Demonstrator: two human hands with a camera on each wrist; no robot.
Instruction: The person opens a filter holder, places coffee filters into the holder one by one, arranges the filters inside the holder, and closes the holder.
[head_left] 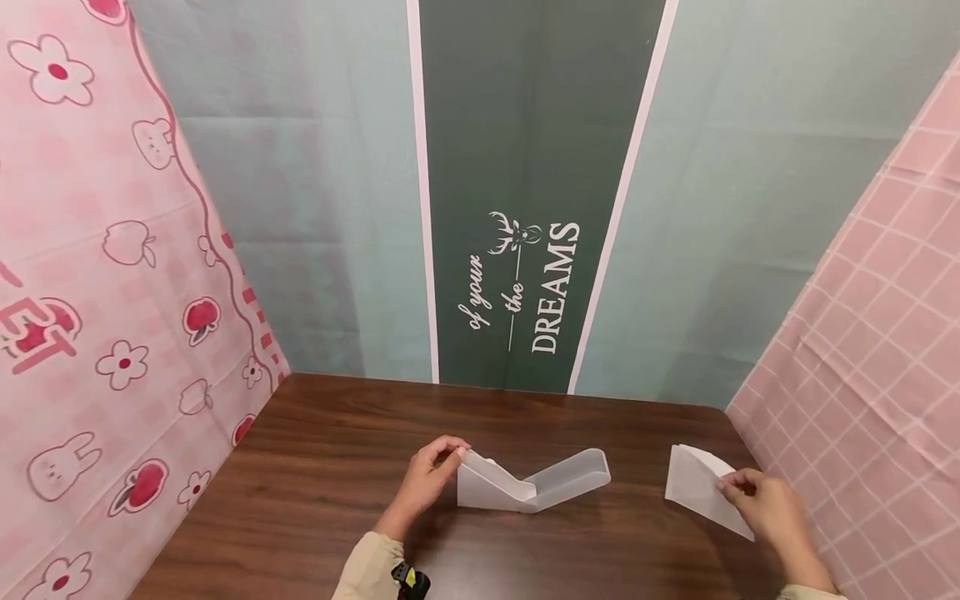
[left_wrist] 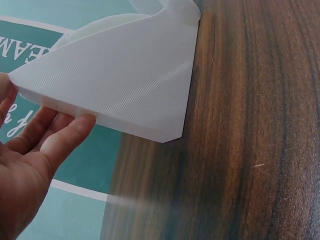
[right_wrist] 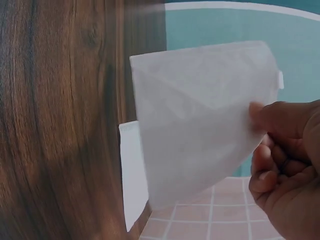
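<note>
A translucent white plastic holder with its lid folded back [head_left: 566,482] stands on the table. My left hand [head_left: 423,479] grips its raised left end; in the left wrist view the fingers and thumb of my left hand [left_wrist: 42,155] lie along the edge of the ribbed white side [left_wrist: 120,75]. Off to the right, my right hand [head_left: 772,508] pinches a thin white sheet or envelope [head_left: 693,483]. In the right wrist view, my right hand [right_wrist: 290,155] has thumb and fingers on its edge, and the sheet [right_wrist: 200,120] hangs beside another white piece [right_wrist: 134,175] behind it.
The brown wooden table [head_left: 337,433] reaches back to a green cloth wall [head_left: 517,150] with white lettering. A pink patterned cloth [head_left: 150,333] hangs at the left and a pink checked one [head_left: 862,333] at the right. A black watch [head_left: 411,581] is on the left wrist.
</note>
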